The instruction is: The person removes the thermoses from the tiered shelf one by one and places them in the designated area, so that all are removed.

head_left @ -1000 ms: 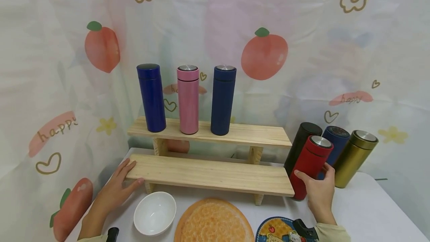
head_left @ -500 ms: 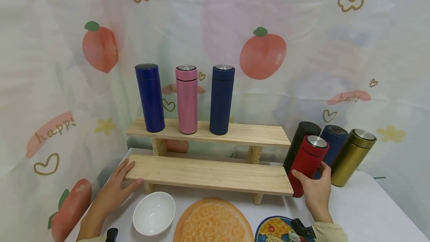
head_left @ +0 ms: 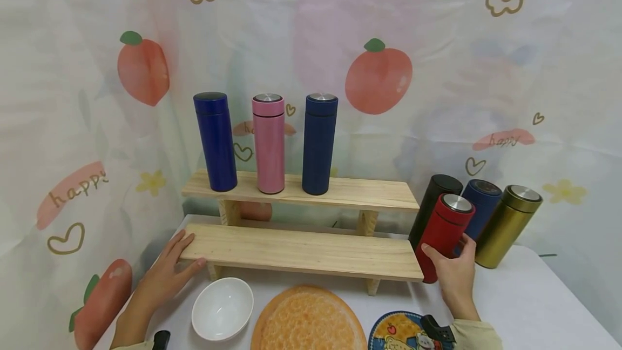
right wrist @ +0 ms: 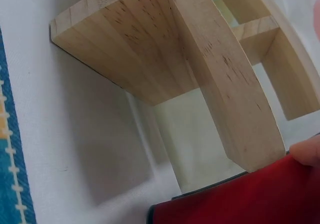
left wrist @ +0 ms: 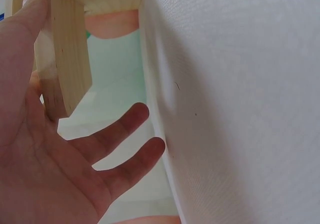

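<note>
A two-tier wooden shelf (head_left: 306,250) stands on the table. My left hand (head_left: 162,280) grips the left end of its lower board; in the left wrist view the thumb lies on the board's edge and two fingers stretch out free. Past the shelf's right end, my right hand (head_left: 457,277) holds a red thermos bottle (head_left: 439,236) with a silver lid, tilted, thumb in front. The bottle's lower part is right at the board's end, seen also in the right wrist view, where red bottle (right wrist: 245,204) and wood overlap. The fingers behind the bottle are mostly hidden.
On the upper tier stand a royal blue (head_left: 216,145), a pink (head_left: 269,147) and a navy bottle (head_left: 319,147). Black (head_left: 427,204), blue (head_left: 481,199) and gold bottles (head_left: 510,226) stand behind the red one. In front lie a white bowl (head_left: 222,309), a round waffle-patterned mat (head_left: 308,320) and a cartoon mat (head_left: 398,334).
The red bottle has shifted slightly left and up in my right hand, toward the board's end. My left hand stays on the shelf. The head view has drifted a little.
</note>
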### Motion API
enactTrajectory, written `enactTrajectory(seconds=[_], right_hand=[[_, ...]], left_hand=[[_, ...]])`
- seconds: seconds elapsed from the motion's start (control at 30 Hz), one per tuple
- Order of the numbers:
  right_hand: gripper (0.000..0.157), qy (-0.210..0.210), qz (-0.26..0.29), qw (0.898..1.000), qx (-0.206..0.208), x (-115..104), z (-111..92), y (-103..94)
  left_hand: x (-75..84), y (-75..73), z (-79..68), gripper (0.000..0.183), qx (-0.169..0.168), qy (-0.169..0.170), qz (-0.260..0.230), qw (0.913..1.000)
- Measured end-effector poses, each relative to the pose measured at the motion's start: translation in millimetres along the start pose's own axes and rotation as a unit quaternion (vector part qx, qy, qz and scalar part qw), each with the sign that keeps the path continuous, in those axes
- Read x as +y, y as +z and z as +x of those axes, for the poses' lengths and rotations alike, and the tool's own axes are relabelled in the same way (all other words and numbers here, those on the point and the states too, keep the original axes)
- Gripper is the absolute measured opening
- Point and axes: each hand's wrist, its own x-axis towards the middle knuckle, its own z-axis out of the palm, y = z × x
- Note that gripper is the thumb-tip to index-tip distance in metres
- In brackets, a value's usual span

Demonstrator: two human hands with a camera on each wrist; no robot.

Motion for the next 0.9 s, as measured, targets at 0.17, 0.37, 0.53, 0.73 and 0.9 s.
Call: enactTrajectory(seconds=[0.17, 0.37, 0.53, 0.73, 0.9], right_hand=[[0.093, 0.009, -0.007, 1.0, -0.008, 1.7, -0.6, 1.3], [0.093, 0.011, -0.009, 1.0, -0.014, 1.1, -0.6, -0.6], [0.094, -0.002, 0.0, 1.0, -0.018, -8.4, -1.2, -5.9], [0.091, -0.019, 0.01, 0.999, -0.03, -22.5, -3.6, -12.2], [0.088, -0.031, 0.031, 0.999, -0.029, -35.3, -6.1, -15.4]], left_hand=[[-2.3, 1.8, 0.1, 0.084, 0.004, 0.005, 0.003, 1.0], [-1.7, 2.3, -1.2, 0.083, 0.006, 0.005, 0.002, 1.0], [-0.4, 2.0, 1.4, 0.085, -0.002, -0.002, 0.008, 1.0], [0.7, 1.2, 1.6, 0.085, -0.002, -0.003, 0.007, 1.0], [1.5, 0.8, 1.3, 0.085, 0.003, 0.001, 0.005, 1.0]])
